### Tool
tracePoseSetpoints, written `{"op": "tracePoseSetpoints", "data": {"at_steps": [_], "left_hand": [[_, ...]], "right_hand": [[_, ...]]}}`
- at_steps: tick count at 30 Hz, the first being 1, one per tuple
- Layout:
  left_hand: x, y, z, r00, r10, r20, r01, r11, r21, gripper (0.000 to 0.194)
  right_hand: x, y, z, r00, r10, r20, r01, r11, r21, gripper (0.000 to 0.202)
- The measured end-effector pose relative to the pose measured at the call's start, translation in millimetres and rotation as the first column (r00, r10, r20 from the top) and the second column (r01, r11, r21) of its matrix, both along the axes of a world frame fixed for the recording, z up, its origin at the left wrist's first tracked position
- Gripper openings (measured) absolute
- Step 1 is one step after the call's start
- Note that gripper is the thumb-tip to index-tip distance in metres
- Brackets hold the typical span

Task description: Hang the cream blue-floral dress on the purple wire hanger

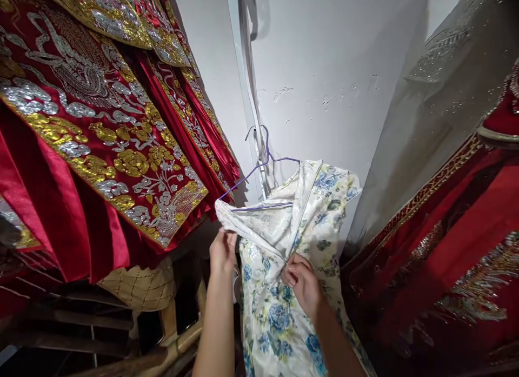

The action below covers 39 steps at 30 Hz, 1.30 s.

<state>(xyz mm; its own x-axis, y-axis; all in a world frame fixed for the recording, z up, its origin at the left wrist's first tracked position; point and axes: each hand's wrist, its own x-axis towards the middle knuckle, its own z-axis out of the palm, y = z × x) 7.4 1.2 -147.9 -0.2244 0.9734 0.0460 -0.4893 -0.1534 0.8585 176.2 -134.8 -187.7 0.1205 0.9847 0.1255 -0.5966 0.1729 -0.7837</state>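
A white dress (pixel 279 317) with blue and green flowers hangs on a purple wire hanger (pixel 268 159) in the middle of the view. Its neckline gapes, and one shoulder sits lower at the left. My left hand (pixel 223 251) is at the dress's left edge, just below that shoulder, with its fingertips partly hidden by the cloth. At the bottom of the neckline, my right hand (pixel 300 279) pinches the fabric with bent fingers and thumb.
Red garments with gold and silver embroidery (pixel 133 160) hang at the left. Another red garment (pixel 446 247) and sheer sparkling fabric (pixel 441 96) are at the right. Behind the hanger is a white wall (pixel 324 58). Wooden furniture (pixel 178 347) stands at the lower left.
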Motion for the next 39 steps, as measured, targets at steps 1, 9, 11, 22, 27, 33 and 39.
{"op": "tracePoseSetpoints", "data": {"at_steps": [1,9,11,22,27,33,39], "left_hand": [[8,-5,-9.9,0.999,-0.015,-0.042,0.014,1.0,-0.025,0.014],[27,-46,-2.3,0.888,-0.117,-0.444,0.183,0.977,0.108,0.03],[29,-61,9.9,0.868,-0.077,-0.49,0.199,0.959,0.203,0.033],[45,-139,74.3,0.708,-0.236,-0.665,0.553,0.772,0.314,0.022],[26,-123,81.8,0.783,-0.145,-0.604,0.464,0.783,0.414,0.053],[17,-83,64.2,0.552,-0.38,-0.742,0.708,0.683,0.178,0.04],[-6,-74,35.3,0.143,-0.199,-0.97,0.792,0.611,-0.008,0.012]], "right_hand": [[4,-3,-2.8,1.0,0.015,0.015,-0.015,1.0,-0.011,0.026],[33,-17,-17.0,0.952,0.118,0.284,-0.063,0.978,-0.197,0.023],[40,-21,-14.6,0.858,0.218,0.464,-0.094,0.957,-0.276,0.024],[35,-8,87.1,0.937,0.08,0.341,-0.091,0.996,0.017,0.072],[13,14,121.0,0.952,0.28,0.126,-0.27,0.959,-0.088,0.066],[30,14,146.3,0.805,0.534,0.256,-0.525,0.844,-0.109,0.044],[89,-10,166.5,0.816,0.399,0.42,-0.417,0.907,-0.051,0.045]]}}
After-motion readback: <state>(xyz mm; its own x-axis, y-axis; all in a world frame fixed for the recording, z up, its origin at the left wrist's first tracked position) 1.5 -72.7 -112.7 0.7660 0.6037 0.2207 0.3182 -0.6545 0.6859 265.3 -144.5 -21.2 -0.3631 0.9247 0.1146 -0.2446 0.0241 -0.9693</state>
